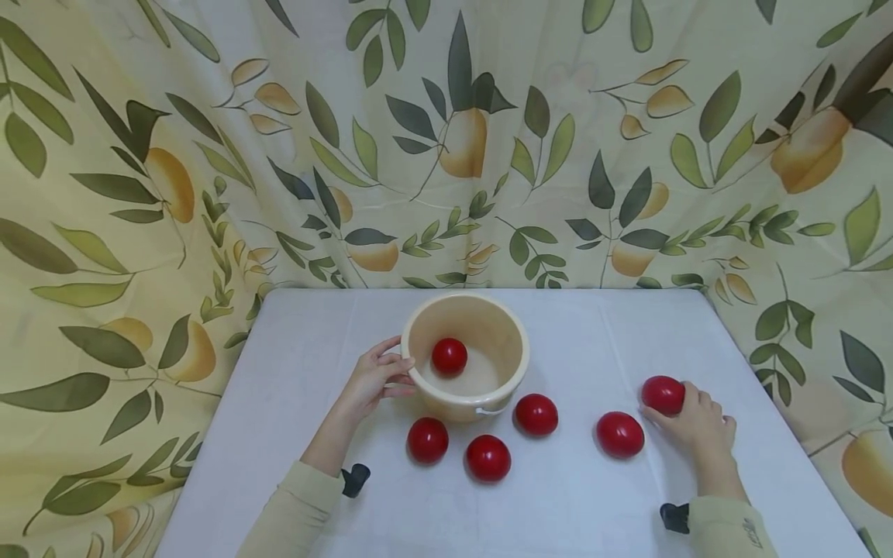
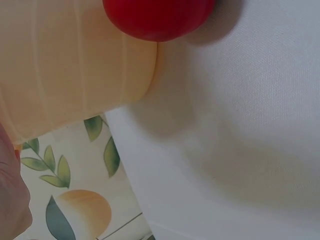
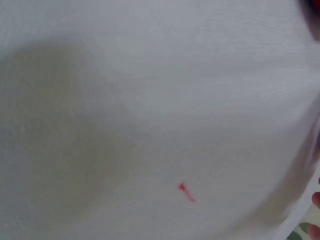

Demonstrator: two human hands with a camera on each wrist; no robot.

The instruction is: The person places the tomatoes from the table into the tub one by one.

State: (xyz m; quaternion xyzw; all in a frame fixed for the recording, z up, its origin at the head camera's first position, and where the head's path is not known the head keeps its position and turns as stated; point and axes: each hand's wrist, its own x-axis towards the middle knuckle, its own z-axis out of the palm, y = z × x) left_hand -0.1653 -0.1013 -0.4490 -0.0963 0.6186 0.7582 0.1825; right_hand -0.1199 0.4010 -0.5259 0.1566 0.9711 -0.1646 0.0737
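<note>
**Two items gripped: bucket (image 1: 446, 409) and red ball (image 1: 663, 394)**

My left hand (image 1: 377, 380) grips the bucket at 9 o'clock on its rim: thumb over the lip, fingers along the outside. My right hand (image 1: 700, 420) holds the red ball, fingers curled round it, at 3 o'clock from the bucket and well apart. A second ball (image 1: 619, 434) lies on the counter (image 1: 579, 496), near the held one at its 8 o'clock. An inner ball (image 1: 449, 356) sits inside the bucket. Near the bucket's outer wall: the 4 o'clock ball (image 1: 536, 415), the 7 o'clock ball (image 1: 428, 441), and a front ball (image 1: 488, 458) between 5 and 6 o'clock.
</note>
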